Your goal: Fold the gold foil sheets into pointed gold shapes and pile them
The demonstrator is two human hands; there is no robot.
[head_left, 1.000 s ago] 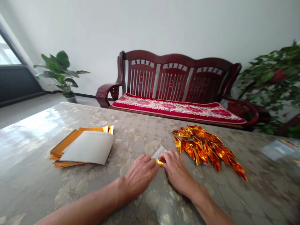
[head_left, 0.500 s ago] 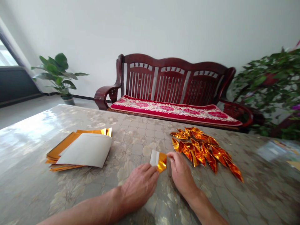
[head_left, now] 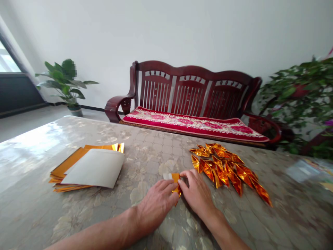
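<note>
Left fingers (head_left: 166,189) over gold paper (head_left: 175,177), grip unclear; right fingers (head_left: 185,174) pinch its edge; pot (head_left: 75,111) holds leafy plant (head_left: 62,79).

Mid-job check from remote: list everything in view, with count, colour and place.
Part-folded paper: one, gold and whitish, at the hands
Paper stack: one, sheets uncountable, gold and pale grey, table left
Folded foil pieces: over ten, overlapping, orange-gold, table right
Plastic packaging: count unclear, clear, far right of table
Table: one, grey-brown, foreground
Bench: one, dark red, behind table
Seat cover: one, red and cream, on bench
Potted plant: one, green, left
Foliage: count unclear, green, right
Wall: pale, background
Floor: grey, left
Window: one, bright, left edge
Dark panel: one, below window
Left hand: one, bare, on paper
Right hand: one, bare, pinching paper
</note>
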